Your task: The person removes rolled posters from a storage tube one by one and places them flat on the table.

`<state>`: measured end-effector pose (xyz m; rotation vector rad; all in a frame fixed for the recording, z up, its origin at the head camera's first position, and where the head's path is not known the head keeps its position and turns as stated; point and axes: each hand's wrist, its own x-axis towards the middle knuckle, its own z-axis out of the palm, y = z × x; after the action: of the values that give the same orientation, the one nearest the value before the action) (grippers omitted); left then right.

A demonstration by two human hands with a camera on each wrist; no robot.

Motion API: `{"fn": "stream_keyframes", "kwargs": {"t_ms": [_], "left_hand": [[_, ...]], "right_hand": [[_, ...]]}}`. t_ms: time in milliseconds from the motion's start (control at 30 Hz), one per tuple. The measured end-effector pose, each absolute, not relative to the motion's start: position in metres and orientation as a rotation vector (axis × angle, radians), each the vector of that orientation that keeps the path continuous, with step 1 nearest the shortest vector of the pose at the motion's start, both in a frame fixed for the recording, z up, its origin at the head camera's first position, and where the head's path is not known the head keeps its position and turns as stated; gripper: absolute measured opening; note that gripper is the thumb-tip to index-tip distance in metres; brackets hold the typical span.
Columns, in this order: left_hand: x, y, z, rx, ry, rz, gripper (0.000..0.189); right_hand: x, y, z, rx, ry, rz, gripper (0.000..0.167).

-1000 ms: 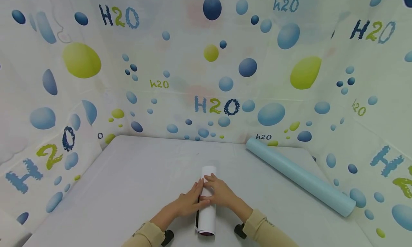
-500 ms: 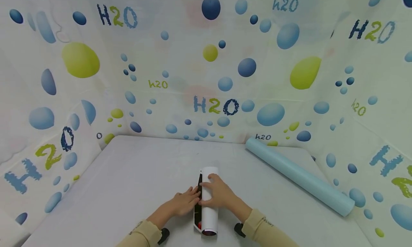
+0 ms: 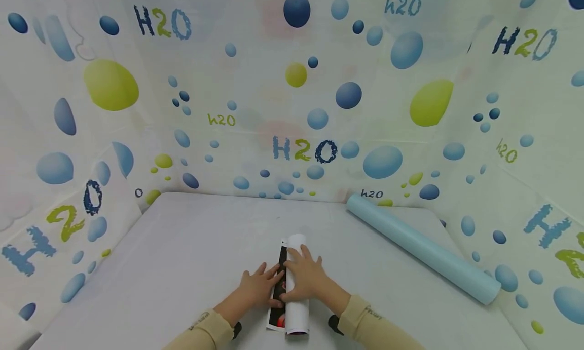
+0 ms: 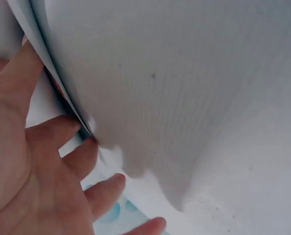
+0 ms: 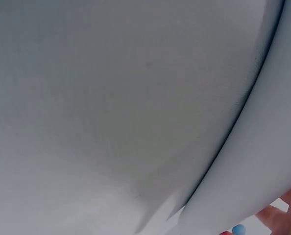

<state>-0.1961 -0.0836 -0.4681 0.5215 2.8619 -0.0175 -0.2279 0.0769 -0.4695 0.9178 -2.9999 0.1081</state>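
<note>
A rolled poster point(image 3: 297, 317), white on its outside, lies lengthwise in front of me on the white table. Along its left side a strip of the dark printed face point(image 3: 278, 309) shows, with red shapes on it. My left hand point(image 3: 259, 287) has its fingers spread, with fingertips and thumb on that strip. In the left wrist view its fingertips meet the edge of the sheet point(image 4: 62, 83). My right hand point(image 3: 307, 277) lies over the roll with fingers spread, thumb and forefinger at the roll's left side. Only bits of its fingers point(image 5: 282, 220) show in the right wrist view.
A light blue roll point(image 3: 424, 248) lies slantwise on the right side of the white table point(image 3: 182, 248). Behind and beside the table hangs a curtain point(image 3: 255, 86) with blue and green drops and H2O lettering.
The roll has turned, and more of the dark printed strip shows at its left. The left hand came off the roll onto the strip; the right hand's fingers have spread wider.
</note>
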Motion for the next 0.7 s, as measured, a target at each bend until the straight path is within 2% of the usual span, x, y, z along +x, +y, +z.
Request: {"fn": "stream_keyframes", "kwargs": {"t_ms": [367,700], "left_hand": [[-0.189,-0.079,-0.458,0.417,2.876,-0.285,0.079],[-0.191,-0.080,-0.460,0.388,2.867,-0.327,0.082]], "right_hand": [[-0.226,0.068,-0.466,0.995,-2.965,-0.163,0.076],[-0.225,0.067,-0.465,0.991,-2.965,-0.256,0.071]]}}
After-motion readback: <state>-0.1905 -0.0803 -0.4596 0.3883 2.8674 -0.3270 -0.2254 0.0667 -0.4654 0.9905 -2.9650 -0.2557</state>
